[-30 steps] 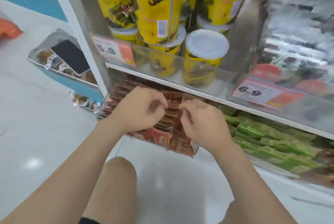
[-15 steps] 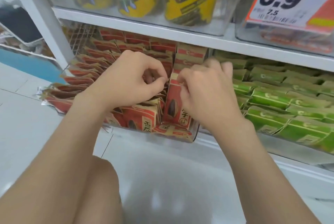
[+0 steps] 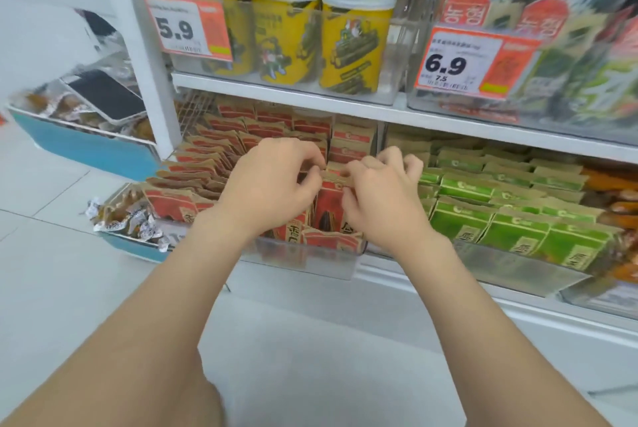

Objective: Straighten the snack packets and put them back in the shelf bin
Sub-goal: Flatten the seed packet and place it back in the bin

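Bin (image 3: pixel 310 262): two hands (image 3: pixel 272 185) (image 3: pixel 379 200), perhaps one packet (image 3: pixel 328 205).

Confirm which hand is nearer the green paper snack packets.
Right. The right hand works right beside the leftmost row of green paper snack packets; the left hand is farther left, over the red paper snack packets.

Bright, even shop light, faint shadows, soft sheen on the floor (image 3: pixel 310 375), right-hand seaweed packs (image 3: pixel 569 47) smeared (motion blur), edges bowed.

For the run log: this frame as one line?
step: straightening | left hand: pinches red packet top | right hand: pinches same top | packet: standing in clear bin
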